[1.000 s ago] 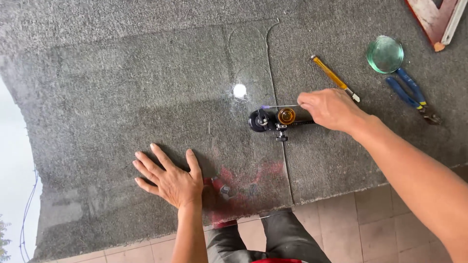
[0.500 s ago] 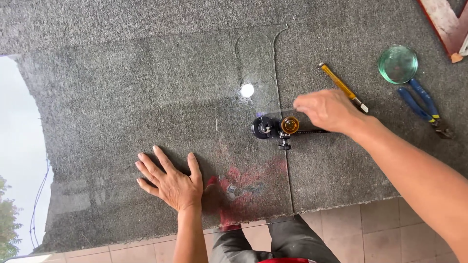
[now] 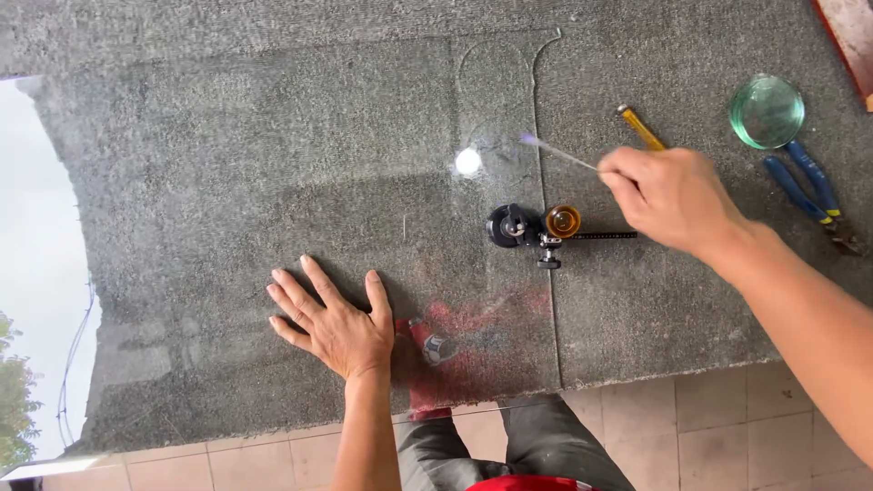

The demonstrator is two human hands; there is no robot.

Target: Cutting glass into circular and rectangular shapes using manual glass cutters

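My left hand [image 3: 332, 323] lies flat, fingers spread, on a clear glass sheet [image 3: 227, 182] that covers grey carpet. My right hand [image 3: 673, 195] is closed on a thin grey rod [image 3: 559, 153] whose tip points up and left, near curved score lines in the glass. Just below that hand, a circle cutter [image 3: 541, 227] with a black suction cup, an amber knob and a thin bar rests on the glass, with nothing touching it.
A yellow-handled tool [image 3: 641, 127] pokes out behind my right hand. A round green glass disc [image 3: 767, 111] and blue-handled pliers [image 3: 809, 186] lie at the right. A wooden frame corner [image 3: 846, 32] is top right. Tiled floor [image 3: 709, 427] and my legs show below the table edge.
My right hand has come off the circle cutter and moved up and right, now gripping the thin rod. The left hand has stayed flat on the glass.
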